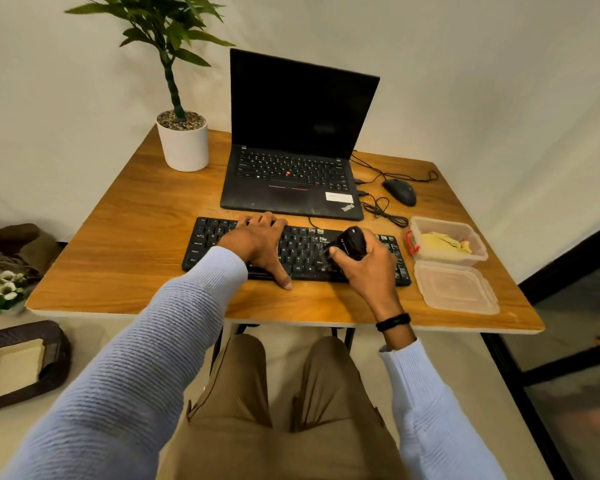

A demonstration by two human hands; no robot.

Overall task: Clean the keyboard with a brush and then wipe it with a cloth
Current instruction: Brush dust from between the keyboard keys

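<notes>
Currently the left grip point(260, 244), a bare hand, lies flat with fingers straight and spread on the left-centre of the black keyboard point(302, 252). It holds nothing, and its thumb reaches past the near edge onto the bench point(136, 244). The right grip point(371, 268) is curled round a black brush point(350, 242), which sits over the right part of the keyboard, just right of the left grip. The brush tip points down-left toward the keys; the bristles are blurred, so contact can't be told. A black wristband point(393, 322) is on the right wrist.

A yellow cloth point(440, 244) lies right of the right grip, inside a clear plastic tub point(444, 223). The tub's lid point(456, 289) lies flat just nearer than the tub. Beyond both grips stands an open ThinkPad laptop point(291, 178) with a dark screen. A wired mouse point(400, 191) is beyond and right of the right grip. A potted plant point(184, 145) is beyond and left of the left grip.
</notes>
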